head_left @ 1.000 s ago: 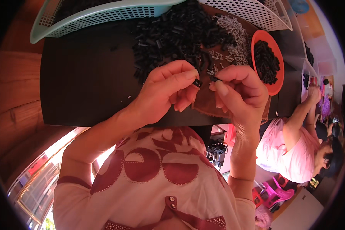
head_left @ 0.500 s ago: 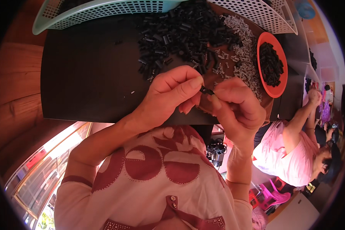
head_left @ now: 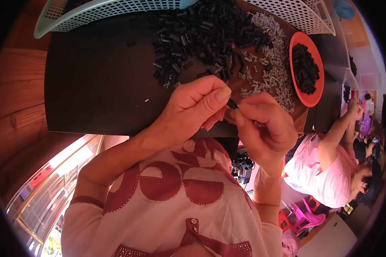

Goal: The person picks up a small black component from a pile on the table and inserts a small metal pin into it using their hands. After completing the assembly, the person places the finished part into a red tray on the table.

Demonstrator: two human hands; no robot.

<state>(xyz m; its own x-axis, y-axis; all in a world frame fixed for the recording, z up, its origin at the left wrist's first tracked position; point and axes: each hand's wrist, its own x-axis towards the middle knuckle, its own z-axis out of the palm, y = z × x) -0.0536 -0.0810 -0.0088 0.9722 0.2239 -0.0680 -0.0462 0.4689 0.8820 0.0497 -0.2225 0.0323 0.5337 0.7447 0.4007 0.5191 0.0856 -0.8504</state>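
My left hand (head_left: 197, 105) and my right hand (head_left: 268, 126) meet near the table's front edge, thumbs and fingertips pinched on one small black plastic part (head_left: 232, 104). Most of that part is hidden by the fingers, so its exact kind cannot be told. Just beyond the hands lies a heap of short black plastic tubes (head_left: 184, 40). Small metal coil springs (head_left: 278, 62) are spread to the right of the heap, some mixed in at its edge.
An orange bowl (head_left: 320, 88) of small black parts stands at the right. A pale green basket (head_left: 111, 9) and a white perforated basket (head_left: 296, 17) line the far side of the dark table (head_left: 94, 85). Another person (head_left: 321, 171) sits at the right.
My hands have drawn slightly closer together, and less of the small black part shows between the fingertips. Both hands keep their pinch.
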